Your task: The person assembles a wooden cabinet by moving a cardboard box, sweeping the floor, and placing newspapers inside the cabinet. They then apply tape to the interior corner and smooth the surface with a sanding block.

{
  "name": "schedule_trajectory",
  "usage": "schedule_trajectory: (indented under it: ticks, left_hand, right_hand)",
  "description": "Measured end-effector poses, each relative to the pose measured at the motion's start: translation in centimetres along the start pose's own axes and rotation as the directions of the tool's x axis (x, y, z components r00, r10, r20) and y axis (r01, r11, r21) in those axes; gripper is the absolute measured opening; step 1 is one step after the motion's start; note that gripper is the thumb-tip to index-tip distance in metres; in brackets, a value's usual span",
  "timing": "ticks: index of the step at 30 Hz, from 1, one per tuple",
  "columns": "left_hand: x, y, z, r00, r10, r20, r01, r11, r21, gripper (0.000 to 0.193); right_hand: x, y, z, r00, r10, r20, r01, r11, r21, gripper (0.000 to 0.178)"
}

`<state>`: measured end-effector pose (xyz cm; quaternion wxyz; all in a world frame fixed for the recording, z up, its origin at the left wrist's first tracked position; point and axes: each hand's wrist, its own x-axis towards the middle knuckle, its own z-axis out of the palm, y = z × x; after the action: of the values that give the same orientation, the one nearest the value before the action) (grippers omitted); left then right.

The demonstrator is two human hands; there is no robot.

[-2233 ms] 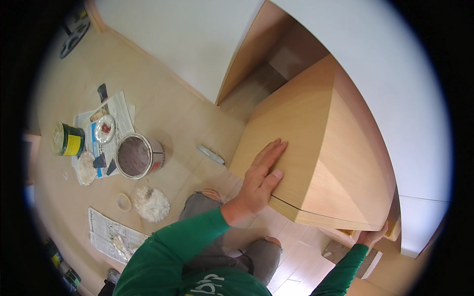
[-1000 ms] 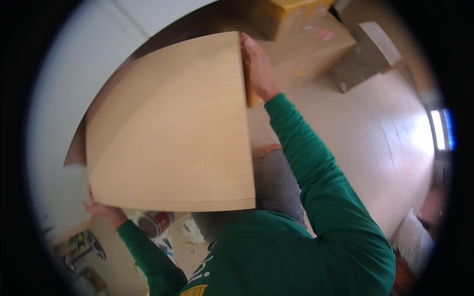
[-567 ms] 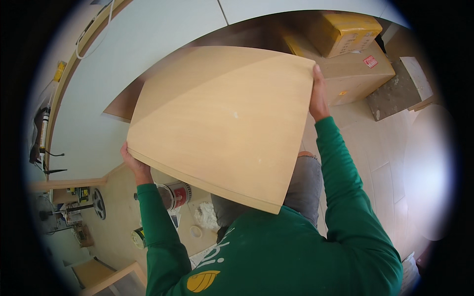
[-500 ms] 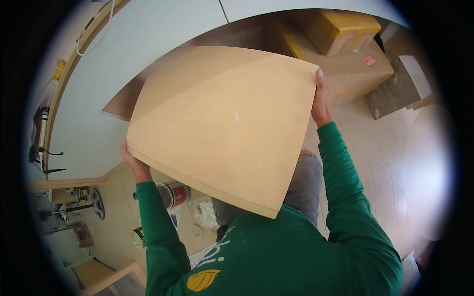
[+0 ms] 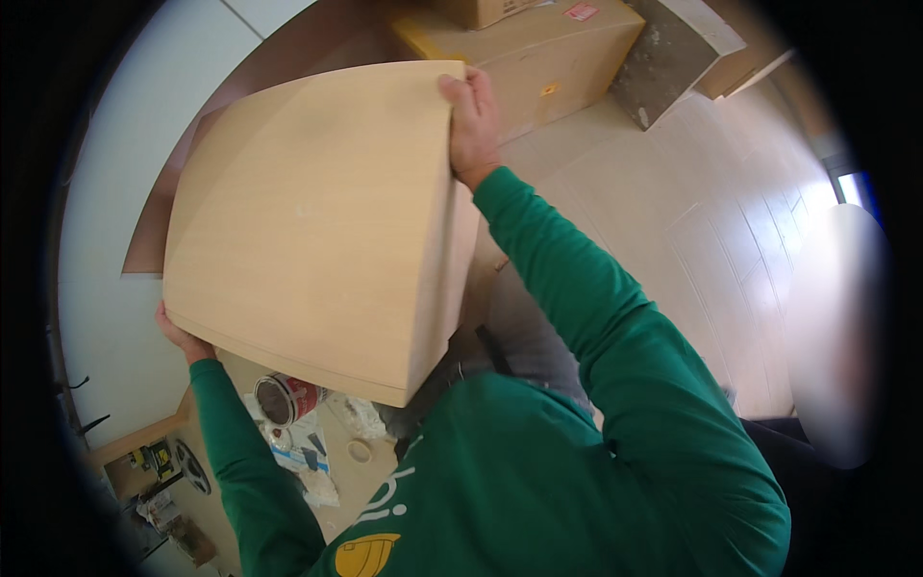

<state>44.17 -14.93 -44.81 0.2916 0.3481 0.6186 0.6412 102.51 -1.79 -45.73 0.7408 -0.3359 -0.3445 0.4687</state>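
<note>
Both of my hands hold a pale wooden box shaped like a drawer [image 5: 308,207], its broad flat face turned up and one side showing at the right. Its inside is hidden. At its near left corner my left hand [image 5: 178,332] grips the edge, the fingers partly hidden beneath. My right hand [image 5: 471,120] is closed round the far right corner, thumb on the top face. The box is tilted and lifted in front of my legs, close to a white cabinet [image 5: 101,212] with a dark reddish-brown opening [image 5: 149,236].
A big cardboard box [image 5: 538,62] stands beyond my right hand, next to a stained grey panel [image 5: 663,58]. Below the box lie a red-labelled tub [image 5: 288,396], a roll of tape [image 5: 359,451] and crumpled plastic [image 5: 317,486]. Pale floor planks [image 5: 683,212] stretch off right.
The wooden box and both hands have shifted left in view. The box has tipped so its right side shows. My view has swung rightward, bringing more floor into sight.
</note>
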Motion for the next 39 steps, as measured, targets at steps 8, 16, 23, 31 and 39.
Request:
schedule_trajectory:
  ticks: [8,16,23,31,39]
  left_hand:
    - [-0.8,0.0,-1.7,0.999,0.025,-0.046,-0.023,0.999,0.044,0.043]
    - [-8.6,0.4,-2.2,0.961,0.021,-0.276,-0.045,0.996,-0.079,0.042]
    - [-22.4,1.8,7.7,0.936,-0.133,-0.326,-0.001,0.925,-0.380,0.048]
    - [-33.5,-0.3,13.5,0.779,0.116,-0.617,-0.229,0.968,-0.107,0.036]
    - [-44.6,3.4,19.7,0.942,0.051,-0.333,-0.114,0.978,-0.173,0.033]
  right_hand:
    - [0.2,-0.4,-1.2,0.995,0.000,0.100,0.016,0.987,-0.159,0.039]
    - [1.4,-2.2,-5.2,0.966,0.003,0.260,0.078,0.950,-0.301,0.042]
    - [3.9,-4.5,-13.8,0.963,0.250,0.096,-0.243,0.967,-0.079,0.043]
    - [7.8,-11.5,-19.4,0.833,0.492,0.254,-0.466,0.871,-0.159,0.054]
    - [19.4,-17.6,-25.1,0.875,0.422,0.235,-0.063,0.582,-0.811,0.053]
